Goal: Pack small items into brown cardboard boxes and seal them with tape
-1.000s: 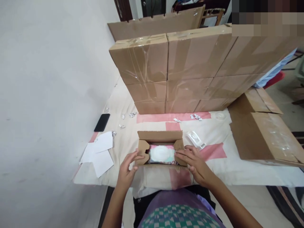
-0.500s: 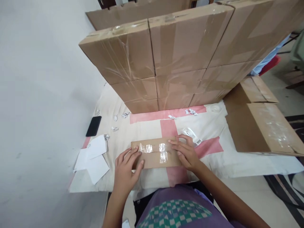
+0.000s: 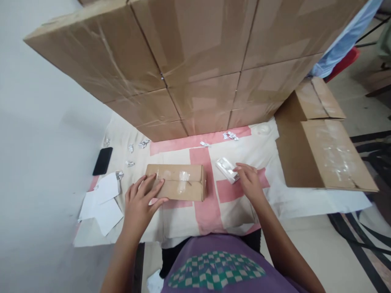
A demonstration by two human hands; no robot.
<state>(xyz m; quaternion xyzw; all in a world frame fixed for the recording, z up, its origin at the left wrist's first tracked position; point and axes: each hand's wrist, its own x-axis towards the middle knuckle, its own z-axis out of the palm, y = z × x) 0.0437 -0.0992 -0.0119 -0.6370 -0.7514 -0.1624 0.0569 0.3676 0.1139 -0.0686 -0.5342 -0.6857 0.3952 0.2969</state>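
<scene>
The small cardboard box [image 3: 174,181] lies on the cloth-covered surface [image 3: 177,221], left of its middle and back from the near edge. From where I watch, my left hand [image 3: 139,203] covers the box's left end, fingers spread over the top and thumb along the near side; I'd call it a steadying touch rather than a grip around it. The box's top flaps are down, meeting along a lengthwise seam, and a strip of clear tape [image 3: 183,182] crosses that seam toward the right end.

My right hand [image 3: 250,179] is at the right end of a white plastic device [image 3: 224,167], just right of the box and apart from it. The fingers are bent close together there, but I can't tell whether they pinch it or only touch it.

Further out, I see crumpled silvery scraps [image 3: 232,136] toward the far edge, with a translucent ring [image 3: 263,129] to their right. More crumpled bits [image 3: 130,148] are scattered toward the left edge, where a black phone [image 3: 102,161] lies. White paper sheets [image 3: 110,215] overlap near the surface's near left corner. A wall of taped cardboard cartons [image 3: 201,93] rises along the far side, leaning large into my view. At the right end, a bigger cardboard box [image 3: 339,154] rests with its open side facing left.
</scene>
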